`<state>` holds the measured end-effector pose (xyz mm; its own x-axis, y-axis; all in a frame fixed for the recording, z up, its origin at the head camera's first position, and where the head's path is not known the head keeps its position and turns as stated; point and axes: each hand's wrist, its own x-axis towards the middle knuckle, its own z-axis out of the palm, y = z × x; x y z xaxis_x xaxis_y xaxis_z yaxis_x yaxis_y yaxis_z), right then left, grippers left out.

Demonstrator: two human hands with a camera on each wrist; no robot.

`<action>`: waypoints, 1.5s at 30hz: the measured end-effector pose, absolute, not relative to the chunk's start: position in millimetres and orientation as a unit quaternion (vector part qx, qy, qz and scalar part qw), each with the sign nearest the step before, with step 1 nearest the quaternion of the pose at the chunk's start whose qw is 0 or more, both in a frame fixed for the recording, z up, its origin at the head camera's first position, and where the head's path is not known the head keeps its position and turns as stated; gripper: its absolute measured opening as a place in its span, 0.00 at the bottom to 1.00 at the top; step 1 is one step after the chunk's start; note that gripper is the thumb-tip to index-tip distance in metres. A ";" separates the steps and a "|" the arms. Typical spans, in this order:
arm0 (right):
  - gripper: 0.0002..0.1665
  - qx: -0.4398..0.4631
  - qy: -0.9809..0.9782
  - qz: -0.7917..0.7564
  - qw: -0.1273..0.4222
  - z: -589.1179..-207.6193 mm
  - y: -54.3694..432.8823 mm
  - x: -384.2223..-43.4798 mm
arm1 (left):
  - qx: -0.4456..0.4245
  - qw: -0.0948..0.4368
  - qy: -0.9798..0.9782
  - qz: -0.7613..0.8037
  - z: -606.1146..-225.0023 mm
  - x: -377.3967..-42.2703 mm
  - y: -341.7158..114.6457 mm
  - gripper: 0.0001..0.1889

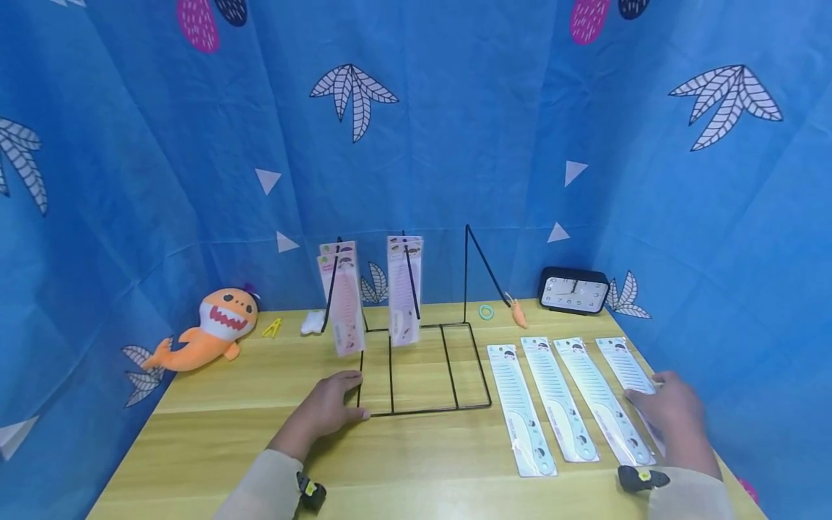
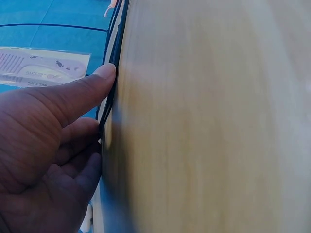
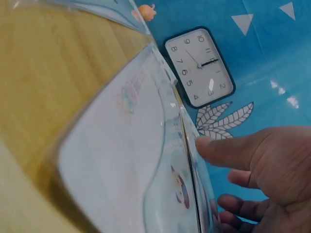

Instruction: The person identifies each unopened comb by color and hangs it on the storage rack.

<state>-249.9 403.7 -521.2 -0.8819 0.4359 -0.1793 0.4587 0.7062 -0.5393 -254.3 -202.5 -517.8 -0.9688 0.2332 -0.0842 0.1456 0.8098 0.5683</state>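
Observation:
In the head view my left hand [image 1: 328,406] is at the front left corner of a black wire display rack [image 1: 429,412]. Its thumb and fingers hold the base wire [image 2: 111,92] from opposite sides. Packaged plastic combs in pink [image 1: 342,303] and lilac [image 1: 404,296] hang on two of the rack's arms. At the far right, my right hand [image 1: 676,412] reaches over a packaged comb [image 1: 622,365] that lies flat, thumb by one edge and fingers by the other. The hand partly hides this pack. Three more packaged combs, one of them nearest the rack [image 1: 520,412], lie in a row beside it.
A black alarm clock [image 1: 574,290] stands at the back right. Near it lie an orange trinket [image 1: 518,313] and a teal ring [image 1: 486,312]. An orange shark plush [image 1: 214,328], a yellow clip [image 1: 272,328] and a small white item [image 1: 313,322] sit at the left.

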 end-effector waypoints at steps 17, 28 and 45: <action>0.46 0.235 0.936 -0.263 0.006 -514.6 386.8 -249.9 | 0.097 0.074 0.949 0.290 -519.0 -256.2 -202.8 0.38; 0.34 0.176 0.928 -0.295 -0.142 -492.4 363.7 -249.2 | 0.090 0.079 0.951 0.284 -517.5 -255.5 -199.4 0.37; 0.29 0.117 0.866 -0.462 -0.151 -418.8 299.9 -248.1 | 0.080 0.085 0.947 0.299 -516.8 -253.1 -200.5 0.37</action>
<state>-248.1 299.9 -418.8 -0.9272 0.3415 0.1536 0.0624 0.5454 -0.8359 -253.1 -200.5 -516.8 -0.9727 0.2025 -0.1131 0.1010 0.8088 0.5794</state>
